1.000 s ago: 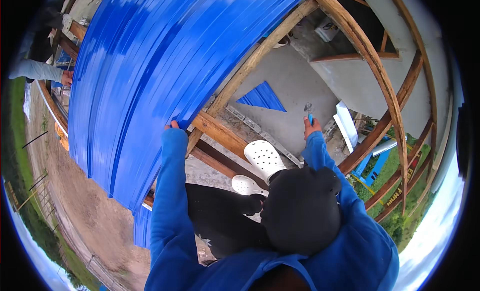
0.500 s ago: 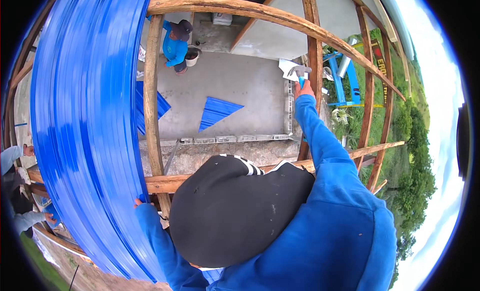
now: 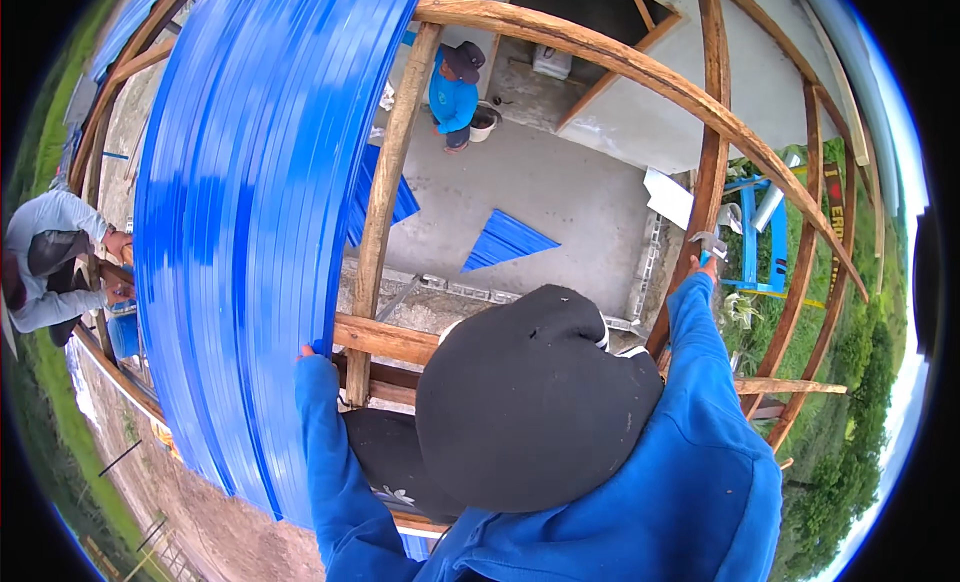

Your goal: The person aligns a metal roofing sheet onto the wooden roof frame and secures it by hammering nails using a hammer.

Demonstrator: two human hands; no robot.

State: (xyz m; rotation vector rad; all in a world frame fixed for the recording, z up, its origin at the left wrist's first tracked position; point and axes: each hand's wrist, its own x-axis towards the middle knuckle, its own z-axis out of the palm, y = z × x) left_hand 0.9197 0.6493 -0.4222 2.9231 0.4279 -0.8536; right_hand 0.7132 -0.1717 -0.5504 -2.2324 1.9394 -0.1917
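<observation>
Bare rafters (image 3: 714,42) are flanking laid blue sheeting (image 3: 250,232); our right hand (image 3: 704,269) is clenching a hammer (image 3: 709,244), left hand (image 3: 307,352) hiding its grip.

Blue sheet (image 3: 250,212) cut off above; hammer handle (image 3: 706,257) mostly hidden.

— What's down on that smooth grey concrete floor (image 3: 575,187)?
— Below me, a ribbed blue metal triangle (image 3: 508,241) lies toward the near edge. Near the far left corner, a person in a blue shirt and dark brimmed hat (image 3: 456,104) is just beside a round white bucket (image 3: 482,128).
— And the right side?
— I see a row of grey hollow blocks (image 3: 645,267) along that edge, a flat white sheet (image 3: 668,197) by its far corner. Beyond, I make out a blue metal frame (image 3: 777,272), green grass (image 3: 765,327) and leafy trees (image 3: 845,472).
</observation>
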